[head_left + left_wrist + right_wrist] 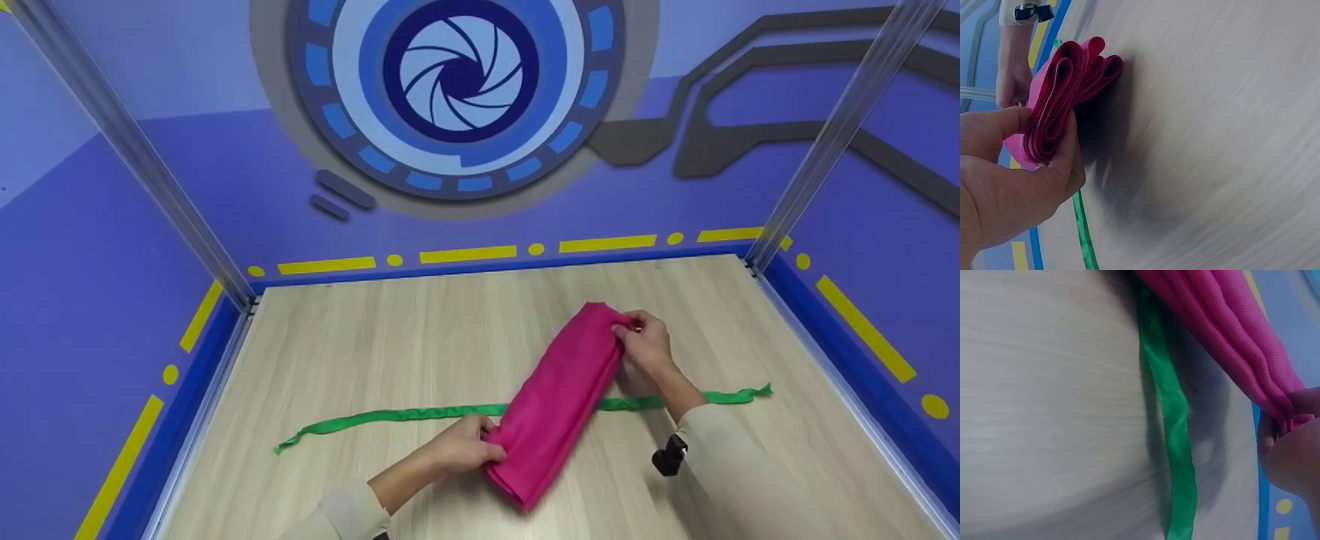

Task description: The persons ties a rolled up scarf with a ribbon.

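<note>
A pink cloth (pixel 559 401), folded into a long many-layered bundle, lies slanted across a green ribbon (pixel 405 413) in the head view. My left hand (pixel 461 444) pinches its near left end, thumb on one side and fingers on the other. In the left wrist view the stacked folds of the cloth (pixel 1053 95) show at that end. My right hand (pixel 646 345) pinches the far right end. The right wrist view has the ribbon (pixel 1171 410) passing beneath the cloth (pixel 1224 332), which hides its middle part.
The ribbon's ends stretch left and right over a light wooden tabletop (pixel 360 352). Blue-purple printed panels (pixel 225 187) stand at the back and both sides, with metal posts (pixel 832 142) in the rear corners. A small black device (pixel 670 455) sits at the right wrist.
</note>
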`<state>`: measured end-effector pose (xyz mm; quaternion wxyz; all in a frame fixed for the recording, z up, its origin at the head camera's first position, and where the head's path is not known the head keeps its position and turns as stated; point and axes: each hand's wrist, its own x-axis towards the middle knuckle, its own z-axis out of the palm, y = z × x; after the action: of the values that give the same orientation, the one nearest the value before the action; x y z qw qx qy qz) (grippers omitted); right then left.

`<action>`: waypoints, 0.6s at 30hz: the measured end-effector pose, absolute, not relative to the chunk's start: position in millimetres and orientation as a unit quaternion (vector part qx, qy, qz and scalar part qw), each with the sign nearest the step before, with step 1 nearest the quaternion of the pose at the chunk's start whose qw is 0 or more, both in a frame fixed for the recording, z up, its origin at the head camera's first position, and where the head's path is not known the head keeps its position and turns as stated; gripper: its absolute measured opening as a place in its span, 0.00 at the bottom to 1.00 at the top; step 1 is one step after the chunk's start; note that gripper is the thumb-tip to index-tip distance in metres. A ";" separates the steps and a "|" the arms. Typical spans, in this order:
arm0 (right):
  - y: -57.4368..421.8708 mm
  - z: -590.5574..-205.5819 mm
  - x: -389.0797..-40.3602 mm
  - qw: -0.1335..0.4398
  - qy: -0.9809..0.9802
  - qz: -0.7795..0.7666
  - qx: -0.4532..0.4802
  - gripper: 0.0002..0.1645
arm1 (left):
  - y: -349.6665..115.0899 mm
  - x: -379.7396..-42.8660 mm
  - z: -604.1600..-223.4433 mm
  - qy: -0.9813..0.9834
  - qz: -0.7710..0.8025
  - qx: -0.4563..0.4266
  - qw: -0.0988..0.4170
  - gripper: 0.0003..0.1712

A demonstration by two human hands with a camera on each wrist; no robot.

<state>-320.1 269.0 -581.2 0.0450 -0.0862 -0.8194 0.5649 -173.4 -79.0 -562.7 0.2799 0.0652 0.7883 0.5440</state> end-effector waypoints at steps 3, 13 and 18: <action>268.2 -584.6 -319.9 0.039 -0.822 0.563 -0.084 0.17 | -78.2 -171.4 -566.2 0.794 0.539 0.061 0.274 0.15; 268.4 -599.9 -318.9 0.035 -0.835 0.541 -0.092 0.17 | -72.9 -167.0 -579.4 0.820 0.515 0.044 0.247 0.15; 270.6 -604.1 -316.9 0.011 -0.815 0.567 -0.118 0.22 | -72.9 -164.9 -584.3 0.828 0.509 0.045 0.231 0.16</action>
<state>-316.9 270.6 -604.1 0.0106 -0.1176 -0.8154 0.5667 -164.9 -72.9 -584.3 0.2310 0.0451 0.8280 0.5089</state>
